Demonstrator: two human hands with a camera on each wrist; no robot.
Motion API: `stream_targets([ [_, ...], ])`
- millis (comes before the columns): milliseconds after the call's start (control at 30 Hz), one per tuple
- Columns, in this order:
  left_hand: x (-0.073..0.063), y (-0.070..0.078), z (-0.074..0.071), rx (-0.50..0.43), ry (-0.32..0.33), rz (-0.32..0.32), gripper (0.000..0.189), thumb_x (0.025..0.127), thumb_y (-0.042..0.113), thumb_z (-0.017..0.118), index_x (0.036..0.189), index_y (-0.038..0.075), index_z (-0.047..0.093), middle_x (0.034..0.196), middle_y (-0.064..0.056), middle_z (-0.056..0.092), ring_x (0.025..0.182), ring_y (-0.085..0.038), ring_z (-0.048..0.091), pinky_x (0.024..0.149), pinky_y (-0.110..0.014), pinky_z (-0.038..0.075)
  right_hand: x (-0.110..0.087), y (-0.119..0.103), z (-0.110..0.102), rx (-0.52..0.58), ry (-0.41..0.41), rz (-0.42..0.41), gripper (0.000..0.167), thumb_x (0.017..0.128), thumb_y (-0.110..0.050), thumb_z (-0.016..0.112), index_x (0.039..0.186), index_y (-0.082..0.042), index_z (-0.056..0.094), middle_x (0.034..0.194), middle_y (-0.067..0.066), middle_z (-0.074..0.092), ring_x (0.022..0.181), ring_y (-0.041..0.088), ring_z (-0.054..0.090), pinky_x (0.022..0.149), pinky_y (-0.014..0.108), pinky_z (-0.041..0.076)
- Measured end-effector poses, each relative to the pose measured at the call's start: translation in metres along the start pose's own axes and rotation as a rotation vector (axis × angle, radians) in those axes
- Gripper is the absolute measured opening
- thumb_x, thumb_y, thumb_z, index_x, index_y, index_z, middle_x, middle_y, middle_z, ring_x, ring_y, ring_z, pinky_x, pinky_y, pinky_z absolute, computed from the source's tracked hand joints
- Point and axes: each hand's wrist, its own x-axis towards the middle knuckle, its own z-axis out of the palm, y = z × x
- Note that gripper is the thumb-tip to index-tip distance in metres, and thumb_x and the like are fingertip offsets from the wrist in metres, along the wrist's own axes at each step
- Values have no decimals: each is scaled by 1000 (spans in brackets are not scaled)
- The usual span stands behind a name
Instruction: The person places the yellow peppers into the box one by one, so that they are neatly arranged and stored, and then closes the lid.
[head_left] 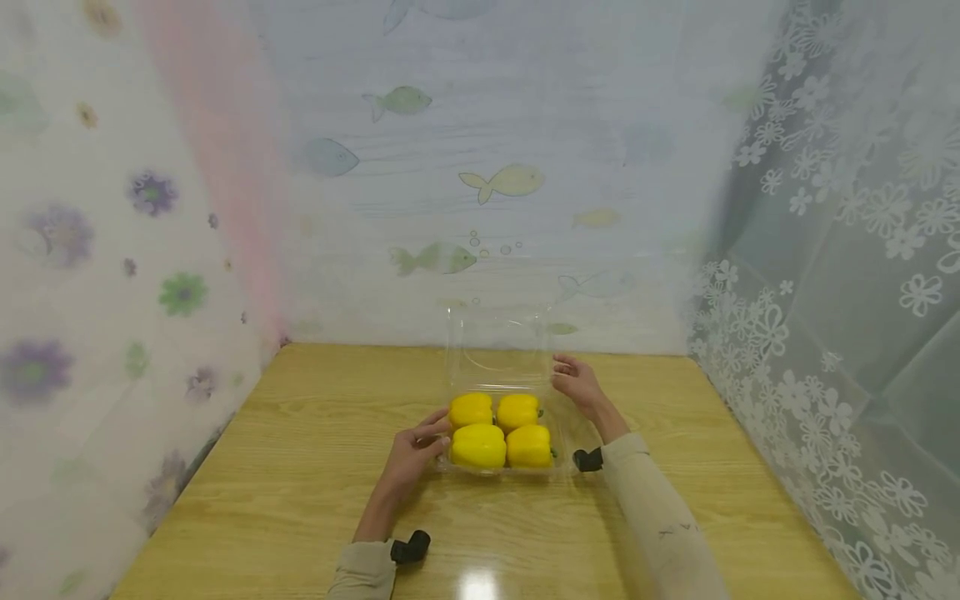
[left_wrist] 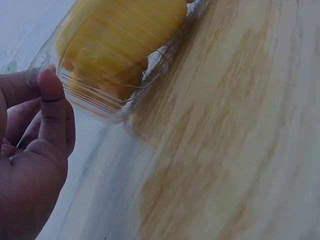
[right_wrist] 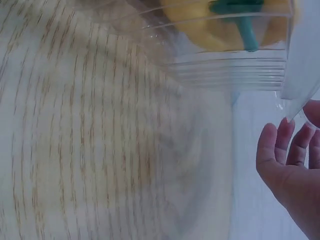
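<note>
A clear plastic clamshell container sits on the table with its lid raised upright at the back. Several yellow bell peppers fill the base in two rows. My left hand is at the base's left side; in the left wrist view its thumb and forefinger pinch the rim. Beside the lid's right edge is my right hand. Seen from the right wrist, that hand pinches the lid's edge between thumb and fingers. A green pepper stem shows through the container wall.
The wooden table reaches back to a curtain printed with fish. Flowered sheets hang at the left and right. Each wrist carries a small black camera mount.
</note>
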Motion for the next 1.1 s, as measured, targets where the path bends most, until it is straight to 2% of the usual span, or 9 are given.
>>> stream_targets([
  [100, 0, 0, 0, -4, 10, 1, 28, 94, 0, 69, 121, -8, 70, 152, -13, 52, 138, -39, 50, 87, -16, 50, 0, -2, 2, 20, 39, -19, 55, 100, 4, 52, 151, 11, 34, 143, 33, 41, 127, 33, 47, 97, 30, 48],
  [200, 0, 1, 0, 8, 10, 7, 28, 94, 1, 69, 121, -7, 70, 152, -13, 52, 137, -40, 50, 88, -17, 50, -1, -6, 4, 32, 99, -38, 50, 100, 4, 54, 148, 11, 40, 136, 28, 47, 117, 26, 53, 95, 27, 51],
  [267, -1, 2, 0, 8, 6, 6, 28, 95, 2, 69, 121, -6, 70, 153, -12, 51, 137, -40, 51, 88, -17, 50, -2, -8, 5, 43, 130, -58, 46, 99, 5, 56, 144, 10, 45, 128, 20, 53, 110, 21, 56, 90, 21, 51],
  [433, -1, 1, 0, 3, 0, 6, 28, 94, 2, 70, 121, -6, 71, 153, -12, 52, 139, -38, 49, 89, -17, 49, -16, -31, 8, 63, 142, -89, 39, 98, 7, 58, 136, 10, 52, 111, 4, 56, 108, 19, 56, 86, 19, 53],
  [533, -2, 0, 0, 7, 3, 13, 28, 94, 1, 69, 121, -7, 71, 152, -13, 52, 139, -38, 49, 88, -16, 49, -22, -41, 10, 70, 142, -103, 36, 97, 8, 59, 133, 11, 54, 108, 5, 58, 104, 18, 58, 88, 22, 53],
  [800, -2, 1, 1, 2, 8, 23, 29, 94, 2, 69, 122, -5, 70, 152, -12, 52, 138, -38, 50, 87, -17, 50, -26, -45, 9, 71, 178, -184, 32, 95, 10, 62, 127, 12, 58, 108, 12, 61, 99, 16, 61, 84, 21, 54],
  [900, -2, 1, 2, -3, 3, 30, 29, 95, 2, 69, 123, -6, 70, 152, -14, 52, 138, -38, 50, 86, -17, 50, -27, -45, 8, 83, 192, -221, 31, 94, 12, 62, 124, 13, 59, 104, 9, 62, 96, 13, 62, 83, 20, 54],
  [1100, -6, 2, 2, 5, -9, 27, 31, 95, 3, 69, 125, -6, 69, 153, -15, 50, 140, -39, 47, 93, -16, 48, -25, -34, 7, 145, 218, -254, 26, 95, 10, 63, 120, 12, 61, 100, 6, 64, 88, 8, 63, 82, 19, 54],
])
